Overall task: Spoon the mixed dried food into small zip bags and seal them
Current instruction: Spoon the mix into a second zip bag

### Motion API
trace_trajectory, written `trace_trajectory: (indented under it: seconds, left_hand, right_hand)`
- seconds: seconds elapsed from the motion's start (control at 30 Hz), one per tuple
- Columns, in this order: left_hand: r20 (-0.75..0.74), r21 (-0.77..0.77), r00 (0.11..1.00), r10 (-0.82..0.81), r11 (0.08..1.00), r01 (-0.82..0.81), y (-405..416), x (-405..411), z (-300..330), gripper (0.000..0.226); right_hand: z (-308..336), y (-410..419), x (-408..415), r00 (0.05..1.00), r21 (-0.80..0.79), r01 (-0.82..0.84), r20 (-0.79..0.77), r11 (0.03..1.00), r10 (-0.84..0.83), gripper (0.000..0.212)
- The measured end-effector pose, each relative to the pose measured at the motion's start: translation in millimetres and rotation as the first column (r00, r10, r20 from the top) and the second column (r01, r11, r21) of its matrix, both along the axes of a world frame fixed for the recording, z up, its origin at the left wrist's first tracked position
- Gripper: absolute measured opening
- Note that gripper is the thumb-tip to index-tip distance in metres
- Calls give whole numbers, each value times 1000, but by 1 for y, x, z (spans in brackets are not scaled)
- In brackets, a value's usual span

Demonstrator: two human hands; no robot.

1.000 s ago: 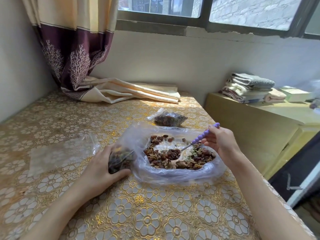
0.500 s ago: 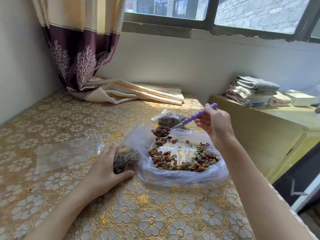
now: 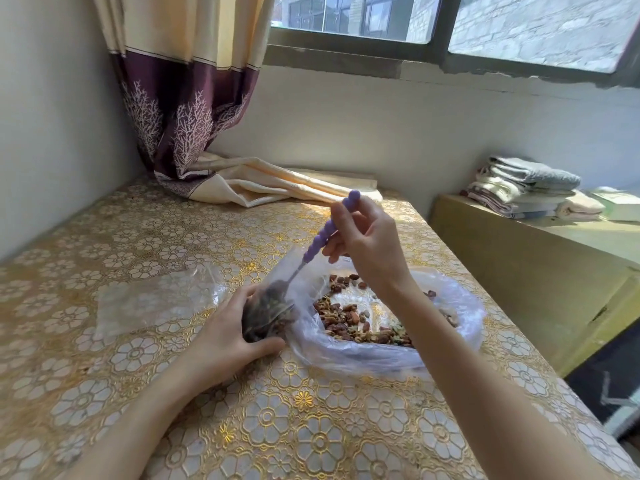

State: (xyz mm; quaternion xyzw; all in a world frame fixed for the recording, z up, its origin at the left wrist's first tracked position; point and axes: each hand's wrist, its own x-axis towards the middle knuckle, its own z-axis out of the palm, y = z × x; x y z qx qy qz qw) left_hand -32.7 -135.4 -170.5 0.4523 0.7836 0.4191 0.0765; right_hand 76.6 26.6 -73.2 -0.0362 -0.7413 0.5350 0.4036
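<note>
At frame centre the left hand (image 3: 225, 336) grips a small zip bag (image 3: 265, 315), part full, upright on the table (image 3: 138, 244). The right hand (image 3: 367, 240) pinches a purple-handled spoon (image 3: 313, 247), bowl dipped in that bag. Just right lies the big bag (image 3: 391, 355) of dried food (image 3: 349, 317).

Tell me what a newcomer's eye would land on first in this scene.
First the purple-handled spoon, pinched in the right hand mid-table and tipped down into the small zip bag that the left hand grips. Next the big clear bag just right of it, spread open with mixed dried food inside. Then the gold floral tablecloth and the purple-banded curtain in the back corner.
</note>
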Motion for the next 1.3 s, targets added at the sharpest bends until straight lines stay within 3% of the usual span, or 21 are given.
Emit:
trace_trajectory:
  seconds: [0.23, 0.6, 0.8, 1.07, 1.3]
  left_hand:
    - [18, -13, 1000, -15, 1000, 15, 0, 0, 0, 73]
    - [-8, -27, 1000, 4, 1000, -4, 0, -3, -4, 70]
    - [-29, -14, 1000, 3, 1000, -3, 0, -3, -5, 57]
    - [-55, -17, 998, 20, 1000, -21, 0, -3, -5, 57]
    - [-19, -13, 1000, 21, 1000, -21, 0, 0, -3, 66]
  right_hand:
    - [9, 4, 7, 999, 54, 12, -45, 998, -9, 16]
    - [10, 36, 35, 982, -13, 72, -174, 997, -74, 18]
    - [-5, 55, 52, 952, -180, 182, -215, 967, -219, 23]
    - [-39, 77, 71, 909, -95, 414, -2, 905, -416, 22]
    - [-49, 82, 75, 891, -115, 453, 72, 884, -448, 23]
